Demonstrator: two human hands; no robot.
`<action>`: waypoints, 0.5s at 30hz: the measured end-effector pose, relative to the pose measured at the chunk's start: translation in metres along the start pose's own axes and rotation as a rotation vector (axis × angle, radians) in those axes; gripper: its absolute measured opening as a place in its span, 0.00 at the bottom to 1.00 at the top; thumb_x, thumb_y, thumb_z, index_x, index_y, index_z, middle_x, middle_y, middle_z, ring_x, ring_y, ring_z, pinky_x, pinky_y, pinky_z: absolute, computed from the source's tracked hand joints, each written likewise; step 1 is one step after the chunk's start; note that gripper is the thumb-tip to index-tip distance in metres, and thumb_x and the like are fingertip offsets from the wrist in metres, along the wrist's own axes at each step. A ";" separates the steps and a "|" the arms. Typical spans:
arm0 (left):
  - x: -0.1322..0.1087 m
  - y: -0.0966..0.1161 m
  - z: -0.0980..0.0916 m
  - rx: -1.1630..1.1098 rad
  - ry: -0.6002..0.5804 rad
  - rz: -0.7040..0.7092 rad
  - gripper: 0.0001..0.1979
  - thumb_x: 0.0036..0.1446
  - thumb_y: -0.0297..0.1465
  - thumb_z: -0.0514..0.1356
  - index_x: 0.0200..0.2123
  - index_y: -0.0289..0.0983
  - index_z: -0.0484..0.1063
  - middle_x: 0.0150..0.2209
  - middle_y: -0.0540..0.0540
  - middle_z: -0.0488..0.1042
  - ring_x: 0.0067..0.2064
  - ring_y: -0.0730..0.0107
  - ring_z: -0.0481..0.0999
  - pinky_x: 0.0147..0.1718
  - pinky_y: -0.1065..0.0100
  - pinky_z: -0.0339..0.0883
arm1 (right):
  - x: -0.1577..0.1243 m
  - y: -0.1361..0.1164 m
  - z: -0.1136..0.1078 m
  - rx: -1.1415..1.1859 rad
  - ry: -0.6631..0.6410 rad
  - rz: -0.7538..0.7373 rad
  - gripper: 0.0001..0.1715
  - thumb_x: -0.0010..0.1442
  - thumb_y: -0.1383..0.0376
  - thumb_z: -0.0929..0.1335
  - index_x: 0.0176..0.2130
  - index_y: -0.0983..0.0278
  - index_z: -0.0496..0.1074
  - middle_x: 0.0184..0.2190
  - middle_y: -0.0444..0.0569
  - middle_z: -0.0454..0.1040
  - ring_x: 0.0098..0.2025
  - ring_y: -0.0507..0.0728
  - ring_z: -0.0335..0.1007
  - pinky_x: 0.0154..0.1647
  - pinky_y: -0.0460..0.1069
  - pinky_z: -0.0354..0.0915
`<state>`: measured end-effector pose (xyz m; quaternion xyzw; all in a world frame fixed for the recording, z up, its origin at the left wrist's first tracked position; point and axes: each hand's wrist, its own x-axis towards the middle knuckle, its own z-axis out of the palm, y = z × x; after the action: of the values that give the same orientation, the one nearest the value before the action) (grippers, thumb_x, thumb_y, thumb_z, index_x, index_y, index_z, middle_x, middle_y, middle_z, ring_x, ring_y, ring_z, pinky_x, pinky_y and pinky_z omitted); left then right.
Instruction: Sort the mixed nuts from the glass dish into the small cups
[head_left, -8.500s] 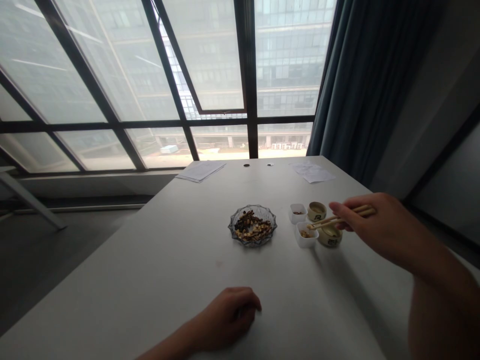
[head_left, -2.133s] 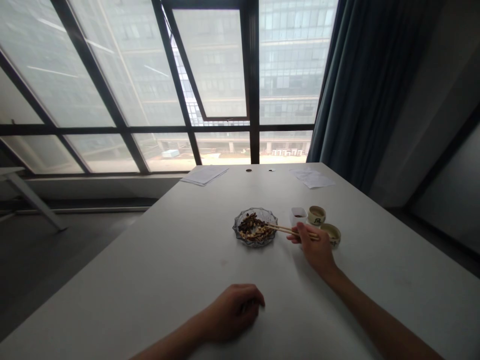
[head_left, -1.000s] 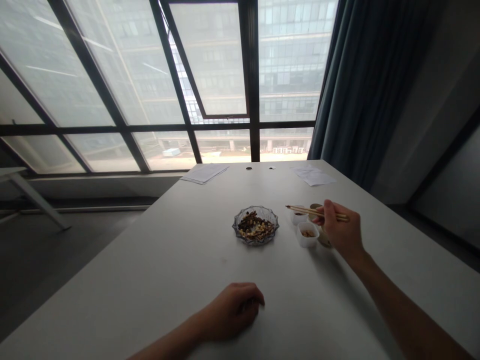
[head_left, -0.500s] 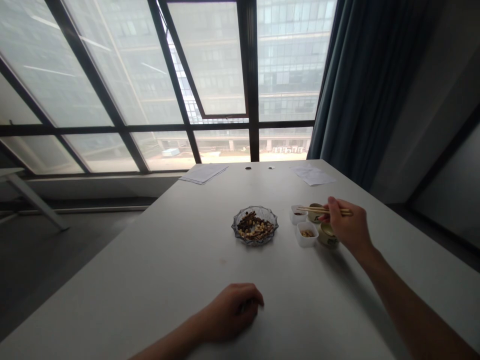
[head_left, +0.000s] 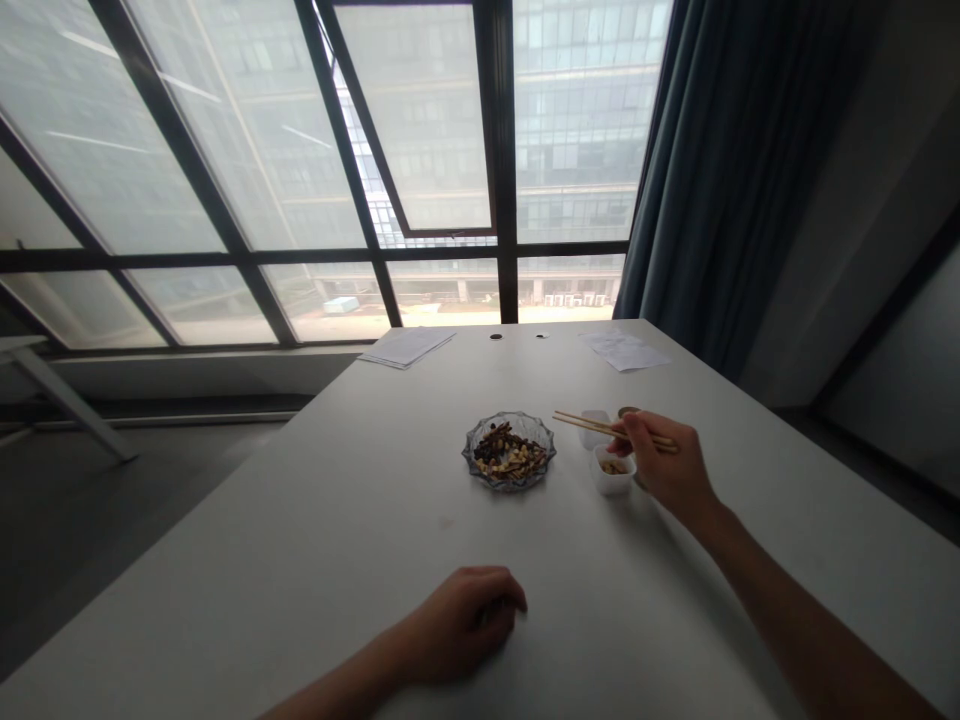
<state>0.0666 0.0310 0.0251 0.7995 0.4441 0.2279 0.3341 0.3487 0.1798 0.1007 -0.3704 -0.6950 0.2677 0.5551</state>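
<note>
My right hand (head_left: 664,460) grips a pair of wooden chopsticks (head_left: 583,423), their tips pointing left toward a scalloped glass bowl (head_left: 469,465). Nothing can be made out between the tips. Brown, dark and pale dried bits (head_left: 514,455) lie mixed in that bowl. Below my right hand's fingers stands a small clear plastic container (head_left: 615,485) with light-brown pieces in it. Another clear container (head_left: 594,419) sits behind it, partly covered by the chopsticks. Loosely curled, my left hand (head_left: 469,620) rests on the table near the front, apart from everything else.
A greenish cup (head_left: 628,411) shows behind my right hand, mostly hidden. Papers (head_left: 409,347) lie at the white table's (head_left: 360,520) far left, and more papers (head_left: 625,350) at the far right. Windows and a blue curtain (head_left: 694,200) stand beyond.
My right hand has moved left with the chopsticks, bringing their tips from above the rear container to nearer the glass bowl. My left hand has stayed in place.
</note>
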 end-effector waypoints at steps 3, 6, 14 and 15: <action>0.000 -0.001 0.000 0.002 -0.001 0.003 0.14 0.56 0.20 0.55 0.41 0.38 0.76 0.35 0.50 0.77 0.35 0.72 0.73 0.37 0.73 0.65 | -0.005 0.003 0.009 0.020 -0.090 -0.011 0.22 0.69 0.51 0.67 0.32 0.63 0.79 0.27 0.49 0.79 0.27 0.56 0.77 0.29 0.49 0.73; 0.000 -0.001 0.001 0.004 0.001 0.002 0.14 0.57 0.20 0.55 0.41 0.38 0.76 0.35 0.50 0.77 0.35 0.72 0.73 0.38 0.73 0.65 | -0.011 0.006 0.021 0.014 -0.167 -0.016 0.23 0.69 0.51 0.66 0.31 0.62 0.79 0.28 0.49 0.79 0.29 0.56 0.77 0.31 0.49 0.74; 0.000 0.001 0.000 -0.007 -0.001 -0.002 0.14 0.56 0.20 0.55 0.41 0.39 0.76 0.35 0.50 0.77 0.34 0.72 0.72 0.36 0.73 0.65 | -0.022 0.021 0.044 0.118 -0.237 0.117 0.22 0.67 0.49 0.68 0.35 0.64 0.80 0.31 0.51 0.82 0.30 0.57 0.80 0.31 0.49 0.76; 0.000 0.001 0.000 -0.006 0.000 -0.001 0.15 0.56 0.20 0.55 0.41 0.39 0.76 0.35 0.50 0.77 0.34 0.72 0.72 0.36 0.73 0.65 | -0.023 0.022 0.045 0.121 -0.235 0.123 0.22 0.67 0.49 0.68 0.35 0.64 0.80 0.31 0.52 0.82 0.29 0.57 0.80 0.31 0.49 0.77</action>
<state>0.0676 0.0305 0.0258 0.7983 0.4440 0.2288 0.3365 0.3120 0.1758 0.0592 -0.3444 -0.7137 0.3841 0.4738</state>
